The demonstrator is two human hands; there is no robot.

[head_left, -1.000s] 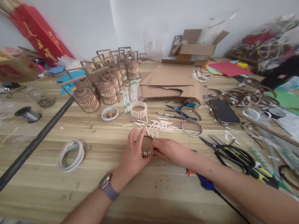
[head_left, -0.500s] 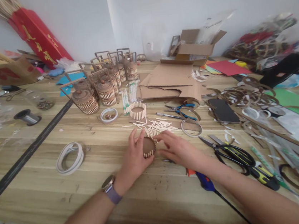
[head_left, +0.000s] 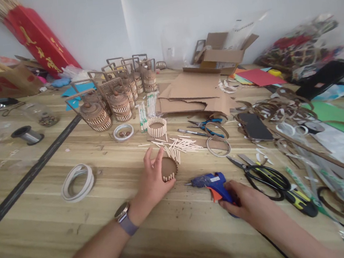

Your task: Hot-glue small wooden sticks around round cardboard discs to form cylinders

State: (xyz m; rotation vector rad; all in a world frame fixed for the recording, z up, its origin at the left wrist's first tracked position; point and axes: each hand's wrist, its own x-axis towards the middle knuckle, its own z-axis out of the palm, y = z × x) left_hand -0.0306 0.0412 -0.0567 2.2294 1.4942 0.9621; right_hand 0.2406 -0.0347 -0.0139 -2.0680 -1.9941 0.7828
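My left hand (head_left: pixel 151 174), with a watch on the wrist, steadies a round cardboard piece (head_left: pixel 169 166) between thumb and fingers. Short wooden sticks stand along part of its edge; the side under my fingers is hidden. To the right, a blue glue gun (head_left: pixel 211 182) with an orange trigger lies on its side, nozzle toward the cardboard piece. My right hand (head_left: pixel 245 199) is closed around its handle. Loose wooden sticks (head_left: pixel 181 145) are heaped just beyond the cardboard piece. Behind them stands a ring of upright sticks on a similar round base (head_left: pixel 157 127).
Black scissors (head_left: pixel 264 178) and a yellow utility knife (head_left: pixel 301 201) lie right of the glue gun. A roll of white tape (head_left: pixel 78 183) is at left. Several small lidded baskets (head_left: pixel 121 105) and cardboard sheets (head_left: pixel 190 86) fill the back. The gun's cord runs toward the front edge.
My right hand has left the cardboard piece, moved right and toward me, and taken hold of the glue gun's handle. My left hand stays on the cardboard piece.
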